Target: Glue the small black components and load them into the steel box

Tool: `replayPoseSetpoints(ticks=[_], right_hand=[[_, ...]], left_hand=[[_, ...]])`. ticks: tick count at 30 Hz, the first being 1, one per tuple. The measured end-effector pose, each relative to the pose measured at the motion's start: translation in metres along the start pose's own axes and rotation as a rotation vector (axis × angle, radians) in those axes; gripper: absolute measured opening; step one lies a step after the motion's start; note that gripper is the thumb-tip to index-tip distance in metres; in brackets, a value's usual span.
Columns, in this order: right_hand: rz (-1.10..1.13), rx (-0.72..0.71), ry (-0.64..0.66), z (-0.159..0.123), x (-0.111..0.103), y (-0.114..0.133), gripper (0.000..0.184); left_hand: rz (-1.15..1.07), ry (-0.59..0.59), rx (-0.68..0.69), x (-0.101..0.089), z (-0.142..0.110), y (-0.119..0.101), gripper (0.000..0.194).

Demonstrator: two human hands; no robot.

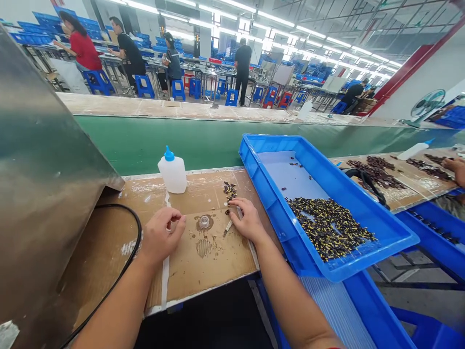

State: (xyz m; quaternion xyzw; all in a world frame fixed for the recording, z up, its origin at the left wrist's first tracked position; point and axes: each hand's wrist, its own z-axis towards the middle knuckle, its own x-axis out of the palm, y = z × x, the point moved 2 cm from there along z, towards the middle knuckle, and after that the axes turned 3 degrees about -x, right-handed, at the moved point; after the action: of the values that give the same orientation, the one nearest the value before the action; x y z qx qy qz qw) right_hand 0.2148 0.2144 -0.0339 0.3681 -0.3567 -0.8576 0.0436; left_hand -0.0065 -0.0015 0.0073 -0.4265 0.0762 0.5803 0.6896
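Observation:
My left hand (162, 235) hovers over the cardboard-covered bench (189, 276), fingers curled and thumb close to the index finger; anything between them is too small to make out. My right hand (249, 222) rests by a little pile of dark-and-yellow parts (229, 189), thumb and fingers apart around a loose part (227, 212). A slim tool with a narrow metal tip (227, 228) lies under that hand, partly hidden. Between both hands sits a small clear round cup (204, 222) on a wet stain. A white squeeze bottle with a blue cap (173, 174) stands behind my left hand.
On the right, a blue tray (269, 203) holds many dark-and-yellow parts (327, 225). A metal housing (47, 165) and black cable (136, 232) border the left. Beyond runs a green belt (163, 140). At far right, another person's hand (457, 167) is near brown parts (432, 167).

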Motion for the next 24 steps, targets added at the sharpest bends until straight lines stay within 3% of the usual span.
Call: replayPoseSetpoints(ticks=[6, 12, 24], right_hand=[[0.002, 0.044, -0.004, 0.0, 0.002, -0.007, 0.041], [0.008, 0.035, 0.016, -0.002, 0.003, -0.004, 0.026], [-0.003, 0.032, 0.031, 0.01, 0.012, -0.001, 0.016]], left_hand=[[0.016, 0.004, 0.013, 0.0, 0.0, 0.0, 0.015], [-0.001, 0.023, -0.018, 0.0, 0.0, 0.001, 0.013], [0.054, 0.016, -0.021, 0.002, 0.002, 0.002, 0.01]])
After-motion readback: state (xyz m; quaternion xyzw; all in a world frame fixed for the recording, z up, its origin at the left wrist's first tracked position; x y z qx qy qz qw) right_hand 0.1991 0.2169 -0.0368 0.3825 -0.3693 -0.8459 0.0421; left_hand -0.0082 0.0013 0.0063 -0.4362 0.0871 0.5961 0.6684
